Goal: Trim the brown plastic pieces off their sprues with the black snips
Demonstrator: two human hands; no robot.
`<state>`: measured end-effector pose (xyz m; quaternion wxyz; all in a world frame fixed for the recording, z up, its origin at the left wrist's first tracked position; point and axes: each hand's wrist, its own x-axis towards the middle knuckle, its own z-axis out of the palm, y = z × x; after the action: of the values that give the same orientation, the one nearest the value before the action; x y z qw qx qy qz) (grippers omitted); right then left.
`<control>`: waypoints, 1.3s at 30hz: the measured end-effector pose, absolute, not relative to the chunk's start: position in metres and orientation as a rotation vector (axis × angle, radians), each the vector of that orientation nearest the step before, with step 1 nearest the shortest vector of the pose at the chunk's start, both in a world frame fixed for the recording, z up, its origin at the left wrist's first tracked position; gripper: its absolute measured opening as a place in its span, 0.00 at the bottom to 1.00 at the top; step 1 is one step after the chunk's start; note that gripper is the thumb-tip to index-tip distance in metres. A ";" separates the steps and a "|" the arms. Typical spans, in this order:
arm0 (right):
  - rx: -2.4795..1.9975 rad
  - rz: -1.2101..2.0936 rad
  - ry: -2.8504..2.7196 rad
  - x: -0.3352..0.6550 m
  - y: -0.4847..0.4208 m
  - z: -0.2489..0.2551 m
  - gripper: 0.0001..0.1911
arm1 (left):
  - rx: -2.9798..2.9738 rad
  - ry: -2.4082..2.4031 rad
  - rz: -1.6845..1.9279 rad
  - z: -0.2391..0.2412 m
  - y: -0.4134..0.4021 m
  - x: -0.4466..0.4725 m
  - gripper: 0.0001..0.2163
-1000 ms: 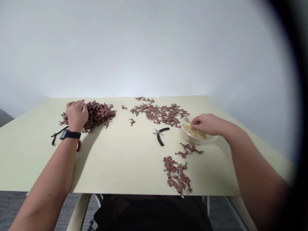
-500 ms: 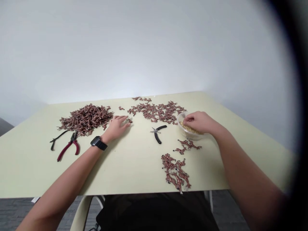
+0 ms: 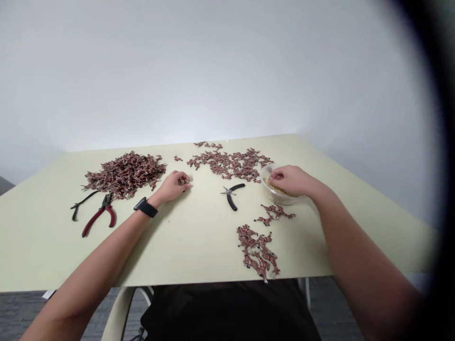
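My left hand [image 3: 173, 185] is resting, fingers bent, left of the round clear plastic tub [image 3: 279, 198] of shiny gold bits [image 3: 273, 186], which is sitting toward the pale yellow table's [image 3: 199, 227] right edge. My nearer right hand [image 3: 293, 180] is sitting inside it; I can't tell what either is holding.

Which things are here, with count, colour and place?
Figure heap: one, brown, left
Figure spread: one, brown, back
Lone figure: one, brown, between
Figure clusters: two, brown, front
Red pliers: one, red, left
Black tool: one, black, left
Black pliers: one, black, centre
Tub: one, clear, right
Gold pieces: many, gold, inside
Table: one, yellowish, below
Wall: one, whitish, behind
Floor: one, grey, bottom
Clothing: one, black, lap
Watch: one, black, left wrist
Left hand: one, beside heap
Right hand: one, at tub
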<state>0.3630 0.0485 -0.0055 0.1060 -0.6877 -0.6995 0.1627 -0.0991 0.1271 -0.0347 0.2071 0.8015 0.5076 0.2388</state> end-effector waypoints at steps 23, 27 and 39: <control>-2.037 0.355 -1.917 0.361 0.044 0.003 0.09 | 2.210 1.602 0.391 -0.023 0.124 -0.105 0.21; -1.991 0.240 -1.802 0.352 0.032 0.026 0.09 | 2.123 1.441 0.509 -0.019 0.113 -0.100 0.18; -1.290 1.275 -1.697 0.201 0.020 0.036 0.09 | 1.827 0.902 0.772 0.000 0.055 -0.047 0.08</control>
<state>0.2013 0.0200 0.0358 0.3227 -0.4916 -0.6466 0.4859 -0.0468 0.0548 0.0000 0.4632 0.7432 0.3668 0.3140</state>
